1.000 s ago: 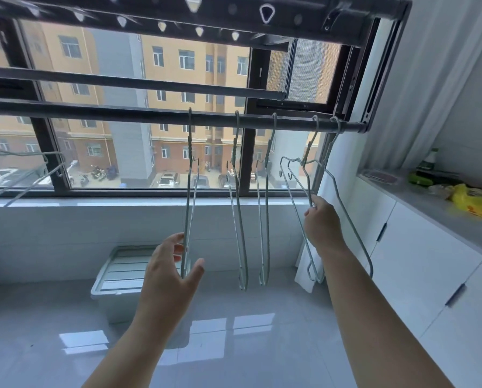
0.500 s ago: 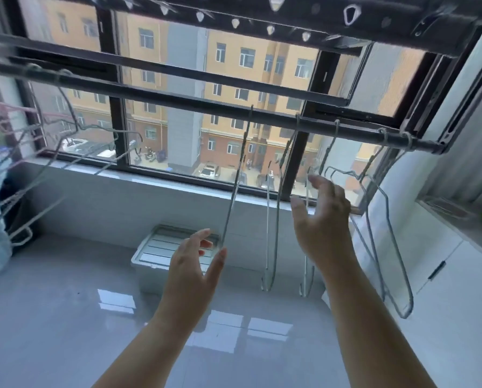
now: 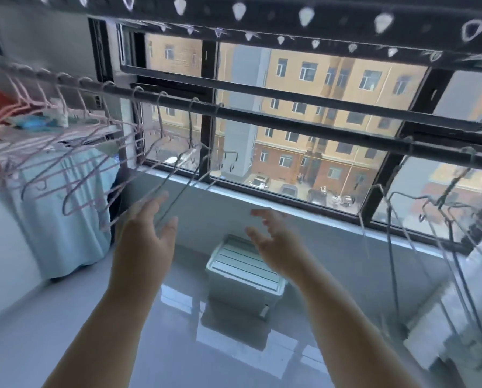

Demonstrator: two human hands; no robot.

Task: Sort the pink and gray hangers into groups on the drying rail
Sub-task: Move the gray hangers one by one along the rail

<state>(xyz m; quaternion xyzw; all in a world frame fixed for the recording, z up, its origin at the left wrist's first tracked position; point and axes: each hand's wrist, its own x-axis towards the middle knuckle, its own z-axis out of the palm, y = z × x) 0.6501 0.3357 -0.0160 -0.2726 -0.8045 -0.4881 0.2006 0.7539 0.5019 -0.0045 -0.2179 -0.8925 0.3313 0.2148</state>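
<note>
A dark drying rail (image 3: 290,123) crosses the window from upper left to right. Several pink hangers (image 3: 74,169) crowd its left end, and two gray hangers (image 3: 188,175) hang beside them on their right. Another bunch of gray hangers (image 3: 435,247) hangs at the rail's right end. My left hand (image 3: 144,245) is raised with straight fingers just below the lower bars of the left gray hangers; contact cannot be made out. My right hand (image 3: 273,239) is lifted in the gap between the groups, fingers loosely spread and holding nothing.
A lidded plastic storage box (image 3: 245,273) stands on the glossy tiled floor under the window. Light blue clothing (image 3: 66,219) hangs at the left under the pink hangers. A perforated dark rack bar (image 3: 290,15) runs overhead. The window sill (image 3: 262,203) lies behind the hands.
The view has swung left, bringing the pink hangers into sight. My right hand has left the right gray hangers and both hands have moved left toward the gray hangers beside the pink group.
</note>
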